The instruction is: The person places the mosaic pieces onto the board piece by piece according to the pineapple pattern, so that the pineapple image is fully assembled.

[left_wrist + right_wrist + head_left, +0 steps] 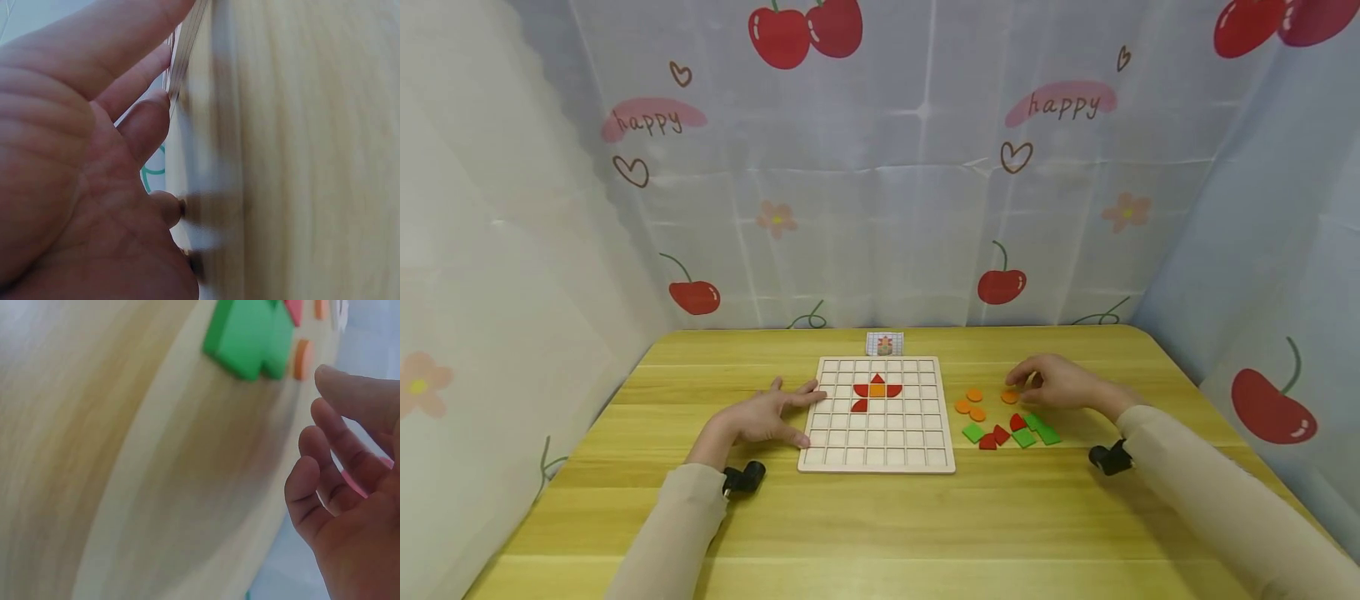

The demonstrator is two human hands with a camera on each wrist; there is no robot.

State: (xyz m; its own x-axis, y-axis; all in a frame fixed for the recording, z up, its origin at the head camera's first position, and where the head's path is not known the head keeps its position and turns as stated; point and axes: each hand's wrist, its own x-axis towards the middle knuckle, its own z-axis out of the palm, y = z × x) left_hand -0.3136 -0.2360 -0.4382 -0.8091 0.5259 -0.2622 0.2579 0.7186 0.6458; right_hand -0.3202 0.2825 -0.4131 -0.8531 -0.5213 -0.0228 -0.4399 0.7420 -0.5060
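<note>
My left hand spreads its fingers and thumb along the left edge of a white gridded board, touching it. On the board, an orange square has a red triangle above it and red quarter-circle pieces at both sides, with another lower left. My right hand hovers over the loose pieces, its fingers loosely bent around an orange disc. In the right wrist view this orange disc lies on the table close to the thumb tip, with nothing between the fingers.
Several more orange discs lie right of the board. Nearer the front are green pieces and red quarter-circle pieces. Behind the board lies a small picture card. A printed curtain hangs around the wooden table.
</note>
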